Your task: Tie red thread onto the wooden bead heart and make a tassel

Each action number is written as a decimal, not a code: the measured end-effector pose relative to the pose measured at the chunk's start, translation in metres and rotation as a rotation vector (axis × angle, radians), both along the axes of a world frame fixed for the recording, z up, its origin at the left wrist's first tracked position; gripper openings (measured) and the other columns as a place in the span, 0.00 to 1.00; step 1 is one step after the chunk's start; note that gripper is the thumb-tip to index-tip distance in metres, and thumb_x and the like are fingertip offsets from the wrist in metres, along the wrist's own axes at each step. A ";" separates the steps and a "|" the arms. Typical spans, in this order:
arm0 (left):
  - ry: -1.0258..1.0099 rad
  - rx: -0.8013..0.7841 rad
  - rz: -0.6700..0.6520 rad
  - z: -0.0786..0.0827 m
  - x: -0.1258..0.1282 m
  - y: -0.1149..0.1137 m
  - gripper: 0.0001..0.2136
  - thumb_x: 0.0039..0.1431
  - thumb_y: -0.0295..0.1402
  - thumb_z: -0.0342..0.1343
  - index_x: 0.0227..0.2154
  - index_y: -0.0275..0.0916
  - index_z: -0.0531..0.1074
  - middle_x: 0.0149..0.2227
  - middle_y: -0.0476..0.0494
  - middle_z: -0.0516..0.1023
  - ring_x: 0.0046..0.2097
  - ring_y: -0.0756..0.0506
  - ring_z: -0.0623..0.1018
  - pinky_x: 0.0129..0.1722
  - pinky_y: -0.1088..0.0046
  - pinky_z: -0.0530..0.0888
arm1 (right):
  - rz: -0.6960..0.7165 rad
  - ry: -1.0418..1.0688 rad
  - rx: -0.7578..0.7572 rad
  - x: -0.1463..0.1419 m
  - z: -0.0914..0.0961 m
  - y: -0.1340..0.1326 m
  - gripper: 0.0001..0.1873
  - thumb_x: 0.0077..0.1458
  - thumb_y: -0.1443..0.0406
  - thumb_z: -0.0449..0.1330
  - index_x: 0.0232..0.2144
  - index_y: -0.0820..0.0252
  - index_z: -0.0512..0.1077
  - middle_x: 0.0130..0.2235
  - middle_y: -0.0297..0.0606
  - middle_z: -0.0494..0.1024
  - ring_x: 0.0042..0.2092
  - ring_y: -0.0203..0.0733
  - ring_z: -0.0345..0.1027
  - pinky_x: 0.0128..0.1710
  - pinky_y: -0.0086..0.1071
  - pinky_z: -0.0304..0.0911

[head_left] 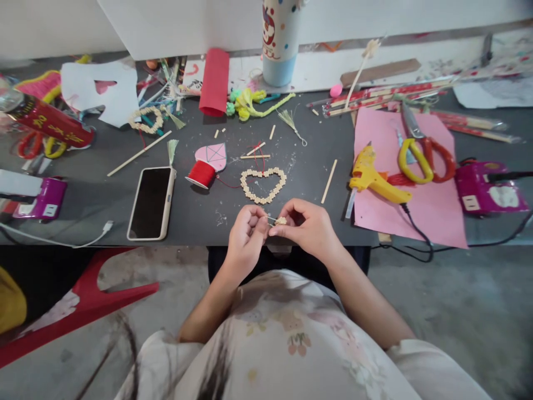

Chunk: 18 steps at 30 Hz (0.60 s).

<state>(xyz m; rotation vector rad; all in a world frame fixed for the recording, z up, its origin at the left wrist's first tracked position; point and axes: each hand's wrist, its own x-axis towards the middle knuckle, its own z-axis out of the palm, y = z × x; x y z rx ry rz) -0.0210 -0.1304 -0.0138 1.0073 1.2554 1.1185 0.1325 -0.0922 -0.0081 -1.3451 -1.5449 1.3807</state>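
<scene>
My left hand (246, 236) and my right hand (306, 225) meet at the near edge of the dark table (208, 216). Both pinch a small pale bead piece on a thin stick (278, 221) between their fingertips. Just beyond them lies a heart shape made of pale beads (263, 185). A spool of red thread (201, 174) stands to its left, its thread trailing toward the heart, with a small pink kite-shaped cutout (213, 156) behind it.
A phone (151, 202) lies left of the spool. A yellow glue gun (375, 180) and scissors (422, 151) rest on pink paper (433, 211) at right. Loose sticks, a second bead heart (145, 119), red paper roll (215, 82), tall cup (280, 41) and purple power strips crowd the table.
</scene>
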 end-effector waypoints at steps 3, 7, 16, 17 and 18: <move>0.039 -0.001 0.012 0.000 -0.003 -0.001 0.12 0.62 0.44 0.55 0.35 0.42 0.64 0.22 0.56 0.63 0.20 0.56 0.62 0.19 0.81 0.60 | -0.025 -0.007 0.010 0.000 0.003 0.002 0.19 0.38 0.54 0.73 0.23 0.58 0.69 0.21 0.28 0.67 0.24 0.30 0.54 0.23 0.27 0.51; 0.058 -0.006 0.008 0.002 -0.007 -0.003 0.11 0.62 0.43 0.54 0.35 0.41 0.63 0.22 0.56 0.64 0.20 0.56 0.62 0.19 0.81 0.61 | -0.022 -0.029 0.028 -0.002 0.004 0.003 0.19 0.38 0.55 0.73 0.24 0.58 0.69 0.22 0.28 0.67 0.24 0.30 0.55 0.23 0.27 0.52; 0.059 0.006 0.023 0.007 -0.015 -0.001 0.11 0.63 0.43 0.54 0.35 0.41 0.63 0.23 0.56 0.64 0.20 0.56 0.61 0.20 0.82 0.61 | 0.119 -0.182 0.049 -0.006 0.010 0.002 0.19 0.41 0.54 0.71 0.23 0.59 0.67 0.20 0.25 0.64 0.23 0.29 0.52 0.23 0.27 0.50; 0.060 0.013 0.024 0.007 -0.015 -0.001 0.10 0.63 0.42 0.53 0.35 0.41 0.63 0.23 0.56 0.64 0.20 0.56 0.61 0.20 0.82 0.62 | 0.132 -0.189 0.048 -0.005 0.010 0.002 0.19 0.41 0.54 0.71 0.23 0.59 0.67 0.20 0.25 0.64 0.23 0.29 0.52 0.23 0.27 0.50; 0.062 0.022 0.025 0.007 -0.016 -0.002 0.10 0.63 0.42 0.53 0.36 0.41 0.63 0.23 0.56 0.64 0.21 0.57 0.62 0.20 0.82 0.62 | 0.136 -0.190 0.047 -0.005 0.010 0.002 0.19 0.42 0.54 0.71 0.23 0.59 0.67 0.20 0.25 0.64 0.23 0.29 0.52 0.23 0.27 0.50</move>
